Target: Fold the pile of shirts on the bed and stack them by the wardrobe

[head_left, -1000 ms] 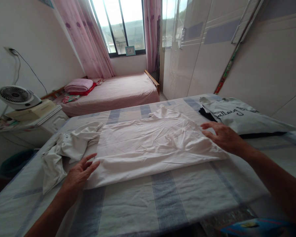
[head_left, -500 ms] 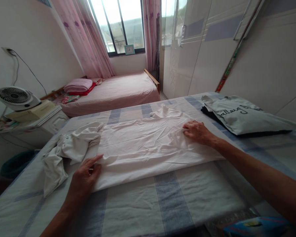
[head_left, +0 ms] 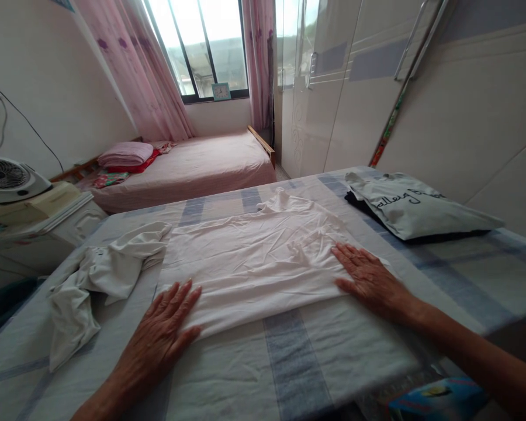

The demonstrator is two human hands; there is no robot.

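A pale pink garment [head_left: 254, 257] lies spread flat on the bed with the blue-striped sheet [head_left: 298, 362]. My left hand [head_left: 162, 333] rests flat on its near left corner, fingers stretched out. My right hand [head_left: 368, 278] lies flat on its near right edge, fingers spread. Neither hand holds anything. A crumpled white garment [head_left: 92, 280] sits just left of the pink one, apart from my left hand.
A grey printed bag [head_left: 412, 204] over dark cloth lies at the bed's right. A fan [head_left: 4, 175] stands on a white cabinet to the left. Behind are a pink bed [head_left: 201, 164], a window with pink curtains and wardrobe doors [head_left: 333, 88]. A blue packet [head_left: 438, 397] shows at bottom right.
Both hands slid toward me over the pink garment and now lie flat on its near edge. The left hand's pinch on the corner has opened. The view shifted slightly right.
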